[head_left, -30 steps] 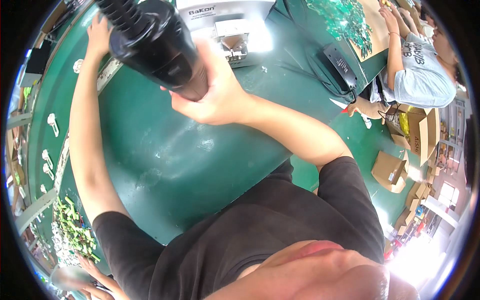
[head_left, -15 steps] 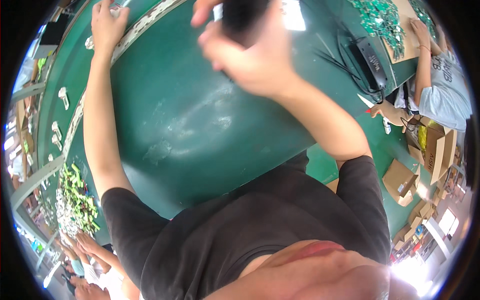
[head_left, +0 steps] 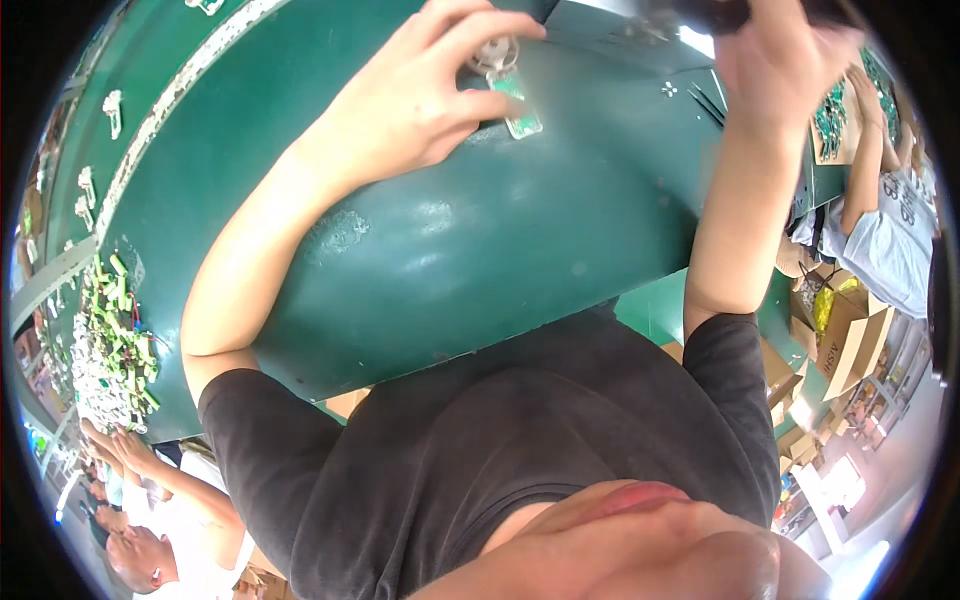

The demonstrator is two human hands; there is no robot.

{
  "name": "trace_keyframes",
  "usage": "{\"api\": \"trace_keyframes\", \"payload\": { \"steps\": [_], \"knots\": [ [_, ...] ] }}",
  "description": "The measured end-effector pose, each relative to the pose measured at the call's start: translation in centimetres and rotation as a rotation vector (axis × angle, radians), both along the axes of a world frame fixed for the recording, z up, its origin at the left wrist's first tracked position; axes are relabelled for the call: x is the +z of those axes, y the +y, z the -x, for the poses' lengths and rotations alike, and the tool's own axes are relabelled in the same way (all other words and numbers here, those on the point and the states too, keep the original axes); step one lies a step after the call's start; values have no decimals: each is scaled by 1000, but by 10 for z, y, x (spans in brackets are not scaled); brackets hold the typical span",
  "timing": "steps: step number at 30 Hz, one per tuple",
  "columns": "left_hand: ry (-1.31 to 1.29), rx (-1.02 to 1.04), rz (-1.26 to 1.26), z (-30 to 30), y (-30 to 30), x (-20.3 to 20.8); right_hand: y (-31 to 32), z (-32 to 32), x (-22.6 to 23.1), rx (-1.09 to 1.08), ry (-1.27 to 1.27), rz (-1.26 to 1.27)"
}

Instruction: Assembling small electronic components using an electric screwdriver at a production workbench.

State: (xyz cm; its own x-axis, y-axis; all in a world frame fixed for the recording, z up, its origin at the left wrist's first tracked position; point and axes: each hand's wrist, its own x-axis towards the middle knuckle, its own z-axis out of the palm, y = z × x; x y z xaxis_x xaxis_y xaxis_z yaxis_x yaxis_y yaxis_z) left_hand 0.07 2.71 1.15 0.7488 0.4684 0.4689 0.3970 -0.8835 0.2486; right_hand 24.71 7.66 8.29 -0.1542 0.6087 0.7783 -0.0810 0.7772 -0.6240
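My left hand (head_left: 415, 95) is over the far middle of the green table (head_left: 440, 270), its thumb and fingers curled around a small part. That part has a round whitish head and a narrow green circuit board (head_left: 523, 122), and the thumb crosses the board. Whether it rests on the table or is slightly raised, I cannot tell. To the far right, my right hand (head_left: 780, 75) is closed on a dark object (head_left: 712, 12), blurred and cut off by the upper edge, so its kind does not show.
Several white parts (head_left: 113, 115) lie on the green strip beyond a pale worn rail (head_left: 165, 95) at left. Light-green and white pieces (head_left: 112, 330) are heaped near co-workers' hands (head_left: 130, 450). At right are green circuit boards (head_left: 830, 125), a co-worker's arm (head_left: 865, 150) and cardboard boxes (head_left: 855, 335).
My left hand has come from the strip at far left to the table's middle, now with the small part. My right hand has swung rightward with the dark object. The whole view has shifted somewhat.
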Motion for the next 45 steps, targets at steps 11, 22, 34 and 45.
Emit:
{"api": "trace_keyframes", "payload": {
  "steps": [11,22,34,45],
  "knots": [
    [-174,-132,327,1,-6,-9,-29,34,-31,289,-21,34],
    [-289,-203,273,2,-4,-19,-30,42,-62,278,60,68],
    [-320,-179,348,3,-2,-22,-26,49,-62,280,-32,83],
    [-168,-67,267,6,-6,0,-45,56,-53,168,132,161]
  ]
}}
